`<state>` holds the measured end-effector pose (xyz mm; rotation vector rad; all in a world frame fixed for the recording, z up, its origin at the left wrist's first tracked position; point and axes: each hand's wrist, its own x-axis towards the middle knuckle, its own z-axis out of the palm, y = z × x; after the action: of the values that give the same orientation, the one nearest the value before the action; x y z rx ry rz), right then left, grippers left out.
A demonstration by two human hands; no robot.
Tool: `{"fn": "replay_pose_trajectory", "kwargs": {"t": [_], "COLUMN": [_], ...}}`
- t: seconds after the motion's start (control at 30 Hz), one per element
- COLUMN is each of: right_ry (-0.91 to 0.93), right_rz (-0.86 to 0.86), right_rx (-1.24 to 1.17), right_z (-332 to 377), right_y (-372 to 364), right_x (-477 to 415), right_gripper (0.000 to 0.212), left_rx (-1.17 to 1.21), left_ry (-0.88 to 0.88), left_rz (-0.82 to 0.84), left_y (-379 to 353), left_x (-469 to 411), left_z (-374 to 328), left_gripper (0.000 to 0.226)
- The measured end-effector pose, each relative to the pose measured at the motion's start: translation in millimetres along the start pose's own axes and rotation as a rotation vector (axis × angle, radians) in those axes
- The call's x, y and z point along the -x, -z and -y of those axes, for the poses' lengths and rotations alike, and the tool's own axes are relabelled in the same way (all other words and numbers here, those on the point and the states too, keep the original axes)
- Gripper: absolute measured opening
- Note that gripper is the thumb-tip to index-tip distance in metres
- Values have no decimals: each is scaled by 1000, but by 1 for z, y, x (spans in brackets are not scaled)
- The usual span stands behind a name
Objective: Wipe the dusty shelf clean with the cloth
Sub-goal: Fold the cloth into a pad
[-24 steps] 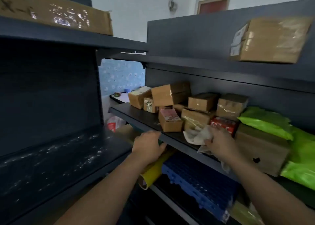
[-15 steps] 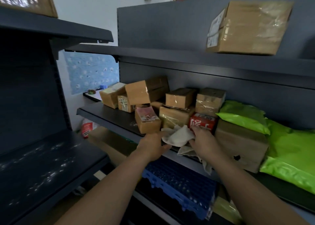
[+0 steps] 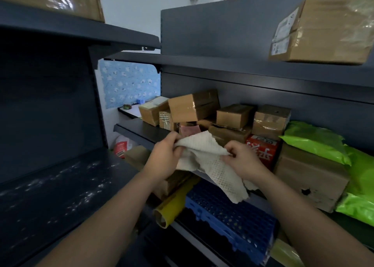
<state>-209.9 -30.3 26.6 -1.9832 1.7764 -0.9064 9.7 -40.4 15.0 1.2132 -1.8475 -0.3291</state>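
A bare dark shelf (image 3: 60,190) at near left lies speckled with pale dust, nothing on it wiped yet. To its right, a person's left hand (image 3: 164,157) has come up off the edge of the loaded middle shelf (image 3: 141,129) and now pinches one side of the cream waffle-weave cloth (image 3: 208,161), fingers curled shut on the fabric. The cloth, a moment ago bunched under one hand against that shelf's edge, is lifted clear and spread between both hands, its loose lower corner hanging in front of a blue plastic crate (image 3: 232,220) and a yellow roll (image 3: 172,208) stored below. The right hand (image 3: 240,159) grips the cloth's opposite edge, fingers closed on it, just in front of a red carton (image 3: 263,149) and stacked cardboard boxes (image 3: 232,117). Green plastic bags (image 3: 323,143) sit at far right. The change suggests the cloth is being readied or refolded; the wiping itself appears still to come.
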Motion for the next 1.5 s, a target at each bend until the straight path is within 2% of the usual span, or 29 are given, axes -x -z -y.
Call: {"fn": "replay_pose_trajectory", "kwargs": {"t": [0.1, 0.2, 0.27, 0.33, 0.4, 0.47, 0.57, 0.7, 0.77, 0.93, 1.03, 1.17, 1.2, 1.3, 1.37, 1.4, 1.5], "right_ry": [92, 142, 168, 207, 246, 270, 295, 337, 353, 407, 354, 282, 266, 182, 95, 40, -103], "right_rz": [60, 121, 153, 239, 320, 323, 330, 358, 355, 361, 409, 501, 515, 451, 380, 352, 323], "right_rx": [-31, -80, -103, -97, -97, -81, -65, -41, -95, -156, -237, -374, -390, -478, -576, -648, -921], "right_z": [34, 70, 90, 111, 130, 151, 179, 216, 230, 253, 257, 251, 248, 236, 229, 226, 225], "right_y": [-25, -57, -80, -100, -121, -140, -168, -201, -214, -228, -233, -243, -246, -250, -250, -248, -243], "right_x": [-8, -16, -20, -22, -23, -21, -18, -7, -2, 4, 9, 14, 14, 10, 3, -1, -11], "right_gripper": [7, 7, 27, 29, 14, 25, 30, 30, 9, 25, 34, 8, 12, 22, 22, 20, 16], "left_rx": [-46, -50, -52, -87, -135, -160, -181, -89, -52, 166, 98, 88, 145, 230, 128, 112, 181], "left_ry": [108, 212, 256, 343, 455, 515, 528, 567, 577, 574, 554, 628, 642, 659, 642, 645, 677], "left_rz": [-61, -108, -124, -91, -51, -20, -22, -140, -190, -177, -170, -160, -157, -164, -174, -171, -92], "left_y": [37, 77, 108, 139, 168, 193, 226, 260, 274, 307, 315, 309, 306, 293, 281, 274, 250], "left_x": [16, 38, 55, 72, 89, 106, 132, 155, 163, 174, 175, 171, 170, 163, 157, 154, 144], "left_z": [18, 35, 44, 52, 62, 71, 83, 96, 101, 109, 115, 127, 129, 134, 139, 139, 136], "left_gripper": [2, 7, 10, 20, 37, 36, 21, 12, 15, 39, 28, 23, 20, 29, 16, 17, 45]}}
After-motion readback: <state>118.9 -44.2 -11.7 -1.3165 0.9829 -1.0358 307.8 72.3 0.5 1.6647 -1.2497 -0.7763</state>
